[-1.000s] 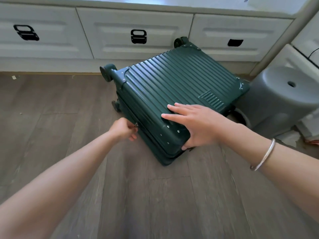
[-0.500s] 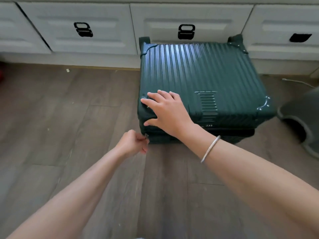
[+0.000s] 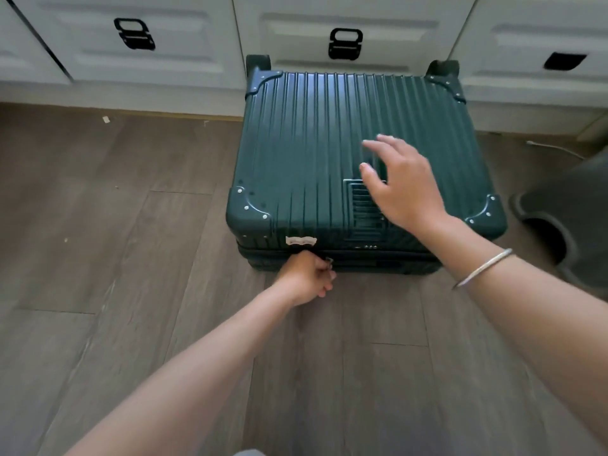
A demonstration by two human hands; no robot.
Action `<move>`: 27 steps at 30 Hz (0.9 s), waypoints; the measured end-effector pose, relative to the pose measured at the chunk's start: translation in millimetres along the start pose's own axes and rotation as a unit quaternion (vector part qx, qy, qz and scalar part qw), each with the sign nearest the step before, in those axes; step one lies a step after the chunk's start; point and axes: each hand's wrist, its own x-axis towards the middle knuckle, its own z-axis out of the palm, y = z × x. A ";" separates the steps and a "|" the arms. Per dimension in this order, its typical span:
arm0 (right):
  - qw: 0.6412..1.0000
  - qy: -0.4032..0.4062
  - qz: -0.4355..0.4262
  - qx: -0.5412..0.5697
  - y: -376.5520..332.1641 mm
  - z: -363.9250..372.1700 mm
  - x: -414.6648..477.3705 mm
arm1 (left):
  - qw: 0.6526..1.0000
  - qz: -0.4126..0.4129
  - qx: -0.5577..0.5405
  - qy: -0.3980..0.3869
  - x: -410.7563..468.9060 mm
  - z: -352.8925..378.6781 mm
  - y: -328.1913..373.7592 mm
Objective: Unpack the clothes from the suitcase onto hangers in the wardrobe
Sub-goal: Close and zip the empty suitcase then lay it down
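A dark green ribbed suitcase (image 3: 316, 153) lies flat and closed on the wooden floor, its wheels against the white drawers. My left hand (image 3: 307, 278) is pinched on the zipper pull (image 3: 329, 261) along the suitcase's near side, below a small white sticker. My right hand (image 3: 399, 184), a silver bangle on its wrist, hovers with fingers spread just above the lid near the raised logo panel. No clothes or hangers are visible.
White drawer fronts (image 3: 184, 31) with black handles run along the back. A grey plastic stool (image 3: 566, 222) stands at the right, close to the suitcase's corner. A thin white cable (image 3: 552, 147) lies on the floor at the right. Wooden floor (image 3: 115, 258) stretches to the left.
My left hand has drawn the zipper pull rightwards along the near side. My right hand has lifted off the left corner and moved right over the lid. The view has shifted.
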 end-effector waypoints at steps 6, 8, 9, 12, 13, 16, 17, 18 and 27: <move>0.936 -0.089 0.336 -0.061 92.4 -47.0 -11.1 | 0.991 0.010 0.134 -0.012 3.9 10.3 25.5; 0.930 -0.100 0.352 0.026 95.0 -48.2 -17.9 | 0.976 0.005 0.216 -0.040 -3.7 9.2 35.1; 0.930 -0.096 0.352 0.046 94.5 -48.5 -20.0 | 0.963 0.006 0.265 -0.056 -9.8 8.3 41.8; 0.923 -0.088 0.368 0.065 92.1 -53.5 -20.1 | 0.935 0.041 0.344 -0.079 -34.9 4.6 77.3; 0.920 -0.095 0.375 0.065 91.6 -55.6 -18.9 | 0.936 0.064 0.337 -0.081 -43.6 2.1 92.5; 0.912 -0.130 0.383 0.067 83.1 -66.5 -15.4 | 0.936 0.142 0.318 -0.060 -65.8 -11.9 140.4; 0.909 -0.145 0.383 0.073 78.0 -69.5 -14.8 | 0.929 0.168 0.327 -0.035 -70.2 -17.5 154.1; 0.906 -0.169 0.379 0.084 71.1 -72.8 -15.5 | 0.923 0.187 0.335 -0.005 -74.2 -22.6 166.2; 0.727 -0.566 0.286 0.262 -4.0 -80.9 -32.1 | 0.913 0.210 0.327 0.121 -33.4 -45.4 186.8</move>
